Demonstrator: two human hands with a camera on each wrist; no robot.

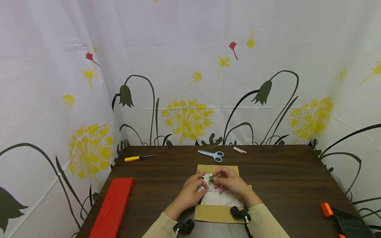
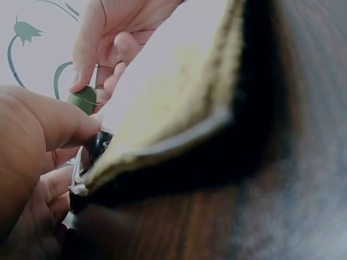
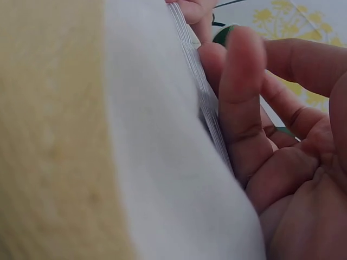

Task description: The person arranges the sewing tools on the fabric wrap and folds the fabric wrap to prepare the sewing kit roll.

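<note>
A tan fabric case (image 1: 218, 215) with a white lining lies unfolded before me, and a striped elastic band (image 3: 201, 81) runs across the lining. My right hand (image 1: 230, 182) pinches a spool of green thread (image 2: 82, 99) between thumb and fingers, just above the upper part of the lining. My left hand (image 1: 193, 189) grips the left edge of the case by the elastic. Close to its fingertips sits a small shiny black item (image 2: 98, 145), its kind unclear. Part of the lining is hidden under both hands.
Light blue scissors (image 1: 212, 155) and a small pale pink-white item (image 1: 239, 150) lie behind the case. A yellow-handled screwdriver (image 1: 134, 158) is at the far left. A red case (image 1: 114, 205) lies at the left, an orange-and-black tool (image 1: 345, 218) at the right edge.
</note>
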